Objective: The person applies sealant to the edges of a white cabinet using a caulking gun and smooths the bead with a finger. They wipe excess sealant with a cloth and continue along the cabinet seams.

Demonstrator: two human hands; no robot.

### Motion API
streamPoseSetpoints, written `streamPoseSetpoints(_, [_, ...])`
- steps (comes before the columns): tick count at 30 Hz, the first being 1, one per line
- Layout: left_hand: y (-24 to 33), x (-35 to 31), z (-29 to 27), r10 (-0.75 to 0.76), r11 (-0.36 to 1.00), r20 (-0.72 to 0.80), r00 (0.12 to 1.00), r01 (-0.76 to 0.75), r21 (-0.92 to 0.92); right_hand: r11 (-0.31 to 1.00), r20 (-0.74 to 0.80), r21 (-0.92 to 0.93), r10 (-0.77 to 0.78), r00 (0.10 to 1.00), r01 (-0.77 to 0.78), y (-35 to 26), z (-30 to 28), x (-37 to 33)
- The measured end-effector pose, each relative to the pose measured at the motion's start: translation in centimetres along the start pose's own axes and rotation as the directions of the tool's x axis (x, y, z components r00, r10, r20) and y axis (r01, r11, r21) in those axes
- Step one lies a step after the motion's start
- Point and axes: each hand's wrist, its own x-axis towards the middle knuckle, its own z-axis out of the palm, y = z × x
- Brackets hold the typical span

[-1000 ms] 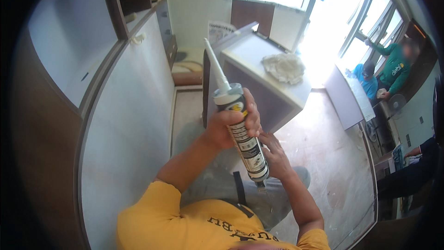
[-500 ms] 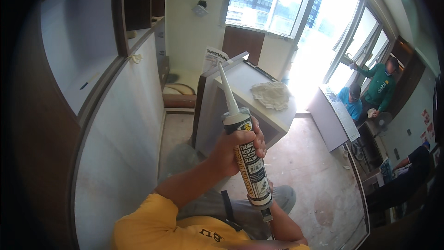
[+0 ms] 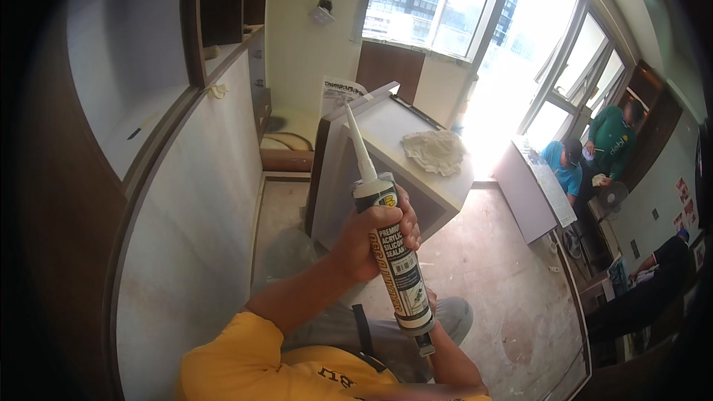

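My left hand (image 3: 370,234) is wrapped around the upper body of a sealant cartridge (image 3: 403,282). The cartridge tilts, its long white nozzle (image 3: 359,141) pointing up and away to the left. At its lower end a dark fitting (image 3: 425,344) sticks out. Behind the lower cartridge is my right hand (image 3: 432,300); its fingers are mostly hidden, so its grip does not show. Just beyond the nozzle stands a white cabinet (image 3: 394,178) with a crumpled white cloth (image 3: 434,153) on top.
A long pale panel (image 3: 186,215) with a dark edge runs along my left, below open shelving (image 3: 126,52). Farther right, a person in green (image 3: 610,145) and one in blue (image 3: 562,167) are by a white unit (image 3: 523,193). Another person in dark clothes (image 3: 642,282) bends at the right.
The cartridge and my left hand have shifted slightly left. The person in green has lowered a raised arm from the window.
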Motion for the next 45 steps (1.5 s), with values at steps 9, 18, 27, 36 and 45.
streamPoseSetpoints(9, [-0.2, 0.1, -0.9, -0.005, 0.999, -0.008, 1.0, 0.005, 0.047, 0.982, 0.032, -0.099, -0.16, 0.987, 0.163, 0.1, -0.3, 0.4])
streamPoseSetpoints(18, [0.6, 0.5, 1.9, 0.039, 0.864, -0.104, 0.994, 0.018, 0.503, 0.857, 0.151, -0.51, 0.176, 0.973, -0.076, -4.0, -4.7, 5.8])
streamPoseSetpoints(27, [1.0, 3.5, 6.1, 0.189, 0.663, -0.249, 0.95, 0.064, 0.746, 0.759, -0.155, -0.594, -0.435, 0.887, 0.268, -20.5, -9.4, 15.6])
streamPoseSetpoints(36, [5.8, -0.1, 5.8, 0.325, 0.772, -0.13, 0.937, -0.183, 0.609, 0.792, -0.299, -0.526, 0.17, 0.939, -0.311, -4.0, -11.7, 23.2])
streamPoseSetpoints(45, [9.1, 0.7, 1.4, 0.264, 0.778, -0.026, 0.964, -0.197, 0.597, 0.486, -0.074, -0.859, 0.186, 0.98, -0.158, 6.1, -9.9, 26.4])
